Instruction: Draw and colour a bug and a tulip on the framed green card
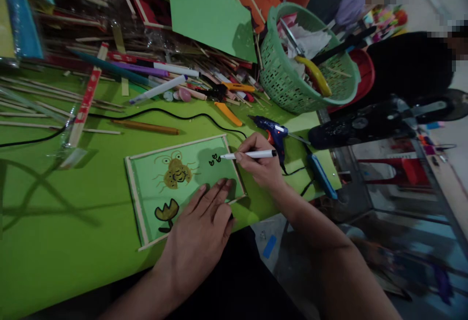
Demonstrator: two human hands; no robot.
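Observation:
A green card point(197, 159) framed with thin wooden sticks lies on the lime-green table. On it are a brown bug drawing point(178, 173), a tulip-like flower point(167, 213) and several small black heart-like marks point(215, 160). My right hand point(259, 161) grips a white marker point(256, 154), its tip touching the card beside those marks. Fingers stretched out, my left hand point(204, 217) rests flat across the card's lower part. Something small and dark shows by its thumb; I cannot make out what it is.
A blue glue gun point(274, 132) lies just beyond my right hand. Behind it stands a green basket point(281, 76) holding tools and scraps. Pens, sticks and orange-handled pliers point(228, 114) crowd the table's back. A black cable point(157, 110) crosses the table. Another person's dark clothing point(405, 62) shows at right.

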